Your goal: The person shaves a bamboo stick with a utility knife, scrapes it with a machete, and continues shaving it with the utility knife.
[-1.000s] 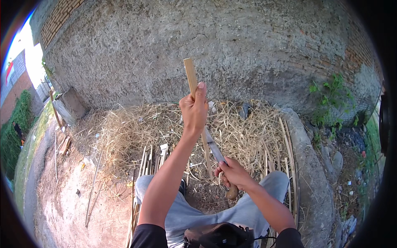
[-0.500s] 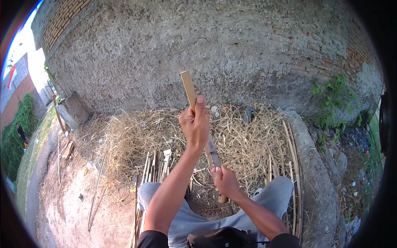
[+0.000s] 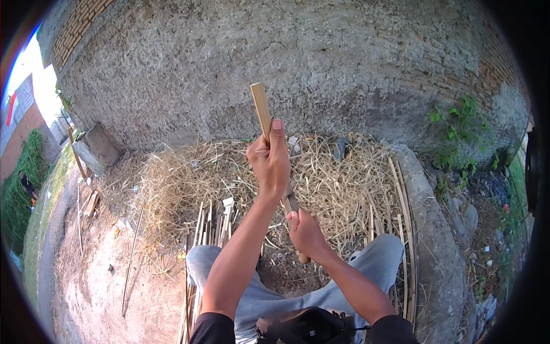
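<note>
At centre frame, left hand (image 3: 270, 163) is fisted tight around a flat bamboo strip (image 3: 261, 110), thumb laid up along its face; strip stands near upright, its squared top end well above the knuckles against the rough plastered wall (image 3: 321, 63). Grip that high likely keeps the strip steady and the fingers clear of the edge working below. Just under and nearer the body, right hand (image 3: 306, 232) is wrapped shut around a knife handle (image 3: 302, 257), butt end poking out below the palm; the knife blade (image 3: 289, 202) runs up from it and meets the strip right under the left hand, so blade and strip lie nearly in line, which reads as splitting or shaving along the grain. Whether the edge is into the bamboo or only against it, can't tell; the contact is hidden by the left wrist. Both forearms reach out over the knees, grey trousers (image 3: 378, 264), person seated low with the work held out front, away from the legs. Between and beside the knees lies a bundle of split bamboo slats (image 3: 209, 226), laid roughly parallel, within easy reach. Beyond it, a wide heap of dry shavings and straw (image 3: 338, 183) covers the ground up to the wall. More long slats (image 3: 404, 212) rest along the curved concrete kerb (image 3: 429, 229) on the right. Bare dirt (image 3: 91, 275) lies left, a green weed (image 3: 458, 137) right.
</note>
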Tool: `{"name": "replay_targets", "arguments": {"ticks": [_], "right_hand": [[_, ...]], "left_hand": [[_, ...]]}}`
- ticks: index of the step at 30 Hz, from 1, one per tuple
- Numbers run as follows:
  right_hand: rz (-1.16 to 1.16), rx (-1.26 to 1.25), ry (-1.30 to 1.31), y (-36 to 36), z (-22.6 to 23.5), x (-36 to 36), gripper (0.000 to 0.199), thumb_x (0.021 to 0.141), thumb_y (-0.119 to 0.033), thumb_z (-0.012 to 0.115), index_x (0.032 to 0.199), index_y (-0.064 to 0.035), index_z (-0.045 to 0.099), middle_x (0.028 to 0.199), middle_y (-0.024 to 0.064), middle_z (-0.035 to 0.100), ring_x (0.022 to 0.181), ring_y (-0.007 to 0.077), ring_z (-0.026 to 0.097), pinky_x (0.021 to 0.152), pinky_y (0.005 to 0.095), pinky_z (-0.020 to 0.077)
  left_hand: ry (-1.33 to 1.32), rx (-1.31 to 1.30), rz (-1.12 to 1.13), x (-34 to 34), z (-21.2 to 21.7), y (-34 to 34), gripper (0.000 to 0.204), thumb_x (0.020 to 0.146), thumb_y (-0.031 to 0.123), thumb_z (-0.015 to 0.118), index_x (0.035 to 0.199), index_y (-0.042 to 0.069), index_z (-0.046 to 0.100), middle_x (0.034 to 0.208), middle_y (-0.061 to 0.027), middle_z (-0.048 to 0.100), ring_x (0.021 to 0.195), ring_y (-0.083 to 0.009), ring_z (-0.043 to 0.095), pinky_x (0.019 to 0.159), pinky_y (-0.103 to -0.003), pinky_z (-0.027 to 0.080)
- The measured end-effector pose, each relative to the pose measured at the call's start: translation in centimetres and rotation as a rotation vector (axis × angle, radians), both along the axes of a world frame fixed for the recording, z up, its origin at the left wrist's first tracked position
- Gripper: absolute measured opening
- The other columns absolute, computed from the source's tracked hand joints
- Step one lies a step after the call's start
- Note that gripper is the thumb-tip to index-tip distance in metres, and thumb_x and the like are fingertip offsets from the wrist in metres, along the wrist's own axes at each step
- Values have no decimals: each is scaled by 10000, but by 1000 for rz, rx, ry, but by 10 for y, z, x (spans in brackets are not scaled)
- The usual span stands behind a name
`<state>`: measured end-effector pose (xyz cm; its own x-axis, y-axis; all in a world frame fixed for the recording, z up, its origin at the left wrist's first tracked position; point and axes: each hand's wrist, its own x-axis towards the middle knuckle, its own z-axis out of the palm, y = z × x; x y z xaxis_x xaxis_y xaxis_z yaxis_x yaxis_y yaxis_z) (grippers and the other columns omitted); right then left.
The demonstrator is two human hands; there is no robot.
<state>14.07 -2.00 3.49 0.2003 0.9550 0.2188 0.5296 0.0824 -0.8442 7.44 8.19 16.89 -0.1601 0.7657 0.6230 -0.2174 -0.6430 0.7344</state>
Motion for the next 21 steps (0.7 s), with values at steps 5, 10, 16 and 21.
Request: {"name": "replay_targets", "arguments": {"ticks": [5, 10, 16, 21], "right_hand": [[46, -4, -2, 1, -4, 12, 286, 988, -190, 423, 898, 17, 599, 734, 212, 643, 687, 397, 640, 618, 462, 492], [23, 70, 32, -1, 39, 10, 233, 962, -137, 459, 869, 13, 610, 736, 222, 639, 698, 398, 638, 639, 464, 492], [45, -49, 74, 4, -6, 18, 247, 974, -160, 443, 889, -2, 612, 694, 175, 626, 603, 329, 618, 572, 421, 481], [-39, 42, 112, 12, -72, 8, 257, 980, -179, 446, 893, 0, 609, 592, 140, 590, 476, 242, 590, 488, 386, 452]], "left_hand": [[-22, 29, -48, 2, -10, 9, 546, 967, 393, 568, 536, 135, 355, 484, 72, 357, 436, -30, 297, 392, -253, 182], [9, 9, -91, 11, -3, 3, 474, 979, 367, 551, 591, 128, 417, 508, 61, 349, 427, -32, 314, 384, -228, 217], [-39, 16, -103, 15, -8, 4, 527, 975, 362, 565, 544, 117, 388, 479, 78, 353, 438, -23, 291, 397, -258, 169], [3, 10, -62, 24, 4, -6, 513, 974, 340, 573, 552, 110, 393, 481, 75, 351, 442, -22, 296, 397, -255, 174]]}}
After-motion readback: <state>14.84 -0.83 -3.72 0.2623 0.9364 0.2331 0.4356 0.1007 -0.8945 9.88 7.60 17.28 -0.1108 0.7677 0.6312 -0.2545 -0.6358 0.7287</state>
